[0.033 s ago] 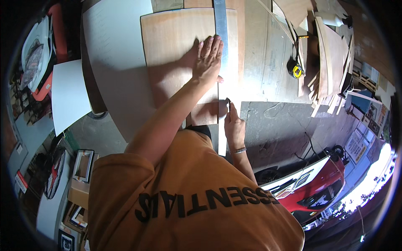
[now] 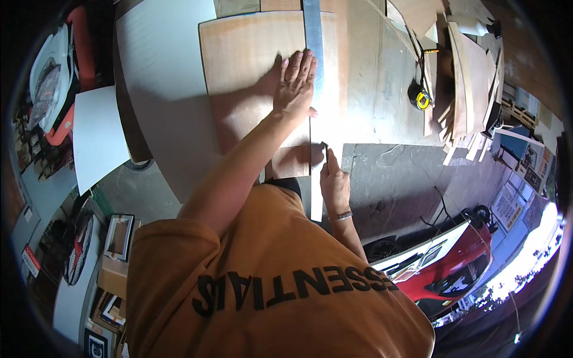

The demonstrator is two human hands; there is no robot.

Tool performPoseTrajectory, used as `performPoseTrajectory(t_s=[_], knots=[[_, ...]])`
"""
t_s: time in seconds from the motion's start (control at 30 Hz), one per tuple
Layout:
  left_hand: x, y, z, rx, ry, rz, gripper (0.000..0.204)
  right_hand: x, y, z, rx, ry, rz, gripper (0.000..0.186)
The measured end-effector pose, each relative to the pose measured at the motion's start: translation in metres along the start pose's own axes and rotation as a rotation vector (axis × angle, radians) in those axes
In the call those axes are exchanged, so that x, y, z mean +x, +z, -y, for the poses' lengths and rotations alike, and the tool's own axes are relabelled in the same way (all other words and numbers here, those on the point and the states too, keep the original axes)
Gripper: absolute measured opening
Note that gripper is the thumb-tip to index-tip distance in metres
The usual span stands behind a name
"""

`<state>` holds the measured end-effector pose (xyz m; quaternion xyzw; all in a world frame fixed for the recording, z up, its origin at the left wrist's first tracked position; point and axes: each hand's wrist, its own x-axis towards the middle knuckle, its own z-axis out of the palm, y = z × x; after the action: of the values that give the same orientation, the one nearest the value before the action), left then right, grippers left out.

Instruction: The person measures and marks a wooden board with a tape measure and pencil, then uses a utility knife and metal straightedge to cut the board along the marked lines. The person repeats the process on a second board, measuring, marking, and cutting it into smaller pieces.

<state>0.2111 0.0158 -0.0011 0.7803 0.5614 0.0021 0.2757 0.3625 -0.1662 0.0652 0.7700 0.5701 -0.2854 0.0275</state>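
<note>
My left hand (image 2: 294, 89) lies flat with fingers stretched out, on a thin wooden sheet (image 2: 250, 48) and against the long metal ruler (image 2: 314, 36). The ruler runs away from me along the sheet's right side; its near end juts past the table edge. To the right of the ruler, my right hand (image 2: 335, 184) is closed round a slim, dark-tipped utility knife (image 2: 326, 149). The knife's tip points away from me, close to the near table edge. Most of its handle is hidden in my fingers.
A large white sheet (image 2: 161, 53) lies at the left of the table (image 2: 382, 113). On the right are a yellow and black tape measure (image 2: 422, 99) and a stack of thin wood pieces (image 2: 468, 83). Framed pictures (image 2: 119, 237) stand at lower left; a red car (image 2: 459, 271) is at lower right.
</note>
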Motion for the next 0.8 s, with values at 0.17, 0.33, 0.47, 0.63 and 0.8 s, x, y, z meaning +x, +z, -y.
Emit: performPoseTrajectory(t_s=[0.17,0.33,0.47,0.63,0.8], knots=[[0.007,-0.002,0.002,0.001,0.004,-0.029,0.144,0.054,-0.043,0.005,0.208,-0.193,-0.178,0.042],[0.008,-0.007,-0.003,0.153,-0.008,0.025,0.148,0.243,-0.062,0.089,0.306,-0.302,-0.326,0.039],[0.006,-0.012,-0.003,0.11,-0.007,0.018,0.146,0.311,-0.056,0.122,0.218,-0.294,-0.194,0.033],[0.005,-0.008,0.001,0.019,0.015,-0.023,0.143,0.311,-0.048,0.119,0.177,-0.394,-0.237,0.029],[0.008,-0.006,0.0,0.039,-0.013,0.02,0.145,0.291,-0.045,0.112,0.167,-0.37,-0.232,0.025]])
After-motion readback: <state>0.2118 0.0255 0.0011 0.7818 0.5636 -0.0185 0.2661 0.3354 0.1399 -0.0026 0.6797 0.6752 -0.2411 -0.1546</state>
